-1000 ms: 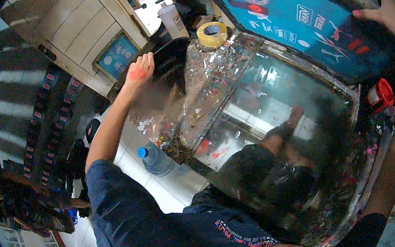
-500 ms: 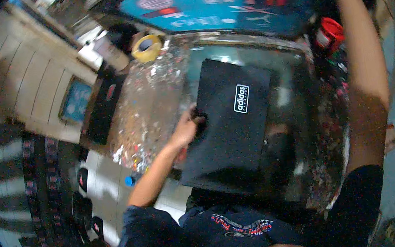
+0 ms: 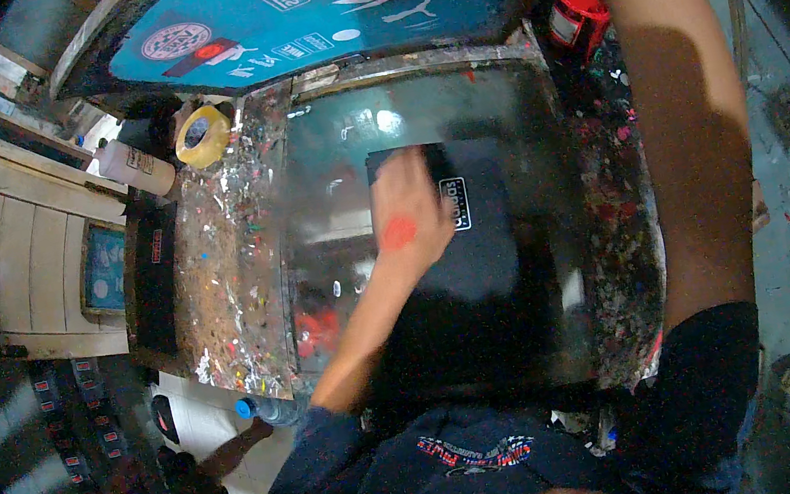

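A black sheet (image 3: 488, 254) with a small white printed label lies on the dark glass worktop (image 3: 319, 116) in front of me. My left hand (image 3: 407, 207) rests over its upper left part, fingers stretched away from me and a little blurred. A red smear marks the back of that hand, and it covers part of the label. My right forearm (image 3: 676, 56) reaches up the right side, and its hand is beyond the upper edge. A printing screen (image 3: 285, 35) with blue mesh and pale logos stands tilted up behind the glass.
Left of the glass, a paint-spattered board holds a yellow tape roll (image 3: 203, 136), a pale bottle (image 3: 137, 168) and a long black piece (image 3: 155, 281). A red tub (image 3: 579, 16) stands back right. Lower left are a blue-capped bottle (image 3: 266, 410) and another person's arm (image 3: 234, 454).
The black sheet, earlier gripped at its left edge and slanted, now lies straighter on the glass. My left hand has moved onto its top. My right hand has passed out of view.
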A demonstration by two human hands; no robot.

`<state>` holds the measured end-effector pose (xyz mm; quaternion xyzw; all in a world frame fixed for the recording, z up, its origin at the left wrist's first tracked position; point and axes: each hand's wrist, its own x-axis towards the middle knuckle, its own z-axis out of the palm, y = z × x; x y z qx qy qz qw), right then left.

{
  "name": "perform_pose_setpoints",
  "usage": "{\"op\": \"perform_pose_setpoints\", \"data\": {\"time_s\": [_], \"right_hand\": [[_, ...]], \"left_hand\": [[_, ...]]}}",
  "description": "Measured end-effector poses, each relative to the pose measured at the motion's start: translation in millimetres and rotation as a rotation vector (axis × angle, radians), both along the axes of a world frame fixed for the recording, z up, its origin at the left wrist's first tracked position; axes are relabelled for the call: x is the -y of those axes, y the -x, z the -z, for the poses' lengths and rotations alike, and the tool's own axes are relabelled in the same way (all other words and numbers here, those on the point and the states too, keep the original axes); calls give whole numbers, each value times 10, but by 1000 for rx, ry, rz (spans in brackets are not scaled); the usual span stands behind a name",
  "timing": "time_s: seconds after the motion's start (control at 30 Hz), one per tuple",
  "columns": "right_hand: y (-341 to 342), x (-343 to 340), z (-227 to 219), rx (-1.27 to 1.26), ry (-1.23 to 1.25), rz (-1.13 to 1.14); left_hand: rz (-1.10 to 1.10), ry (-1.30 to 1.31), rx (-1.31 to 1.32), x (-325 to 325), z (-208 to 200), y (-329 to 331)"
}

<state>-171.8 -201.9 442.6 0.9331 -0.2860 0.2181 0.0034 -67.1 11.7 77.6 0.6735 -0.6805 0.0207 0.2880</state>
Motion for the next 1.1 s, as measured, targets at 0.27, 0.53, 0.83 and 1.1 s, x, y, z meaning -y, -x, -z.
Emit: {"op": "perform_pose_setpoints", "data": {"time_s": [0.27, 0.53, 0.83, 1.1], "right_hand": [[-53, -11, -16, -5, 21, 9], [-23, -58, -23, -6, -63, 3], [-27, -22, -67, -53, -9, 11], [6, 55, -13, -68, -72, -49]], "left_hand": [[126, -78, 151, 641, 551, 85], [173, -72, 100, 639, 464, -6], [309, -221, -6, 830, 222, -233], [430, -482, 109, 596, -414, -250]]}}
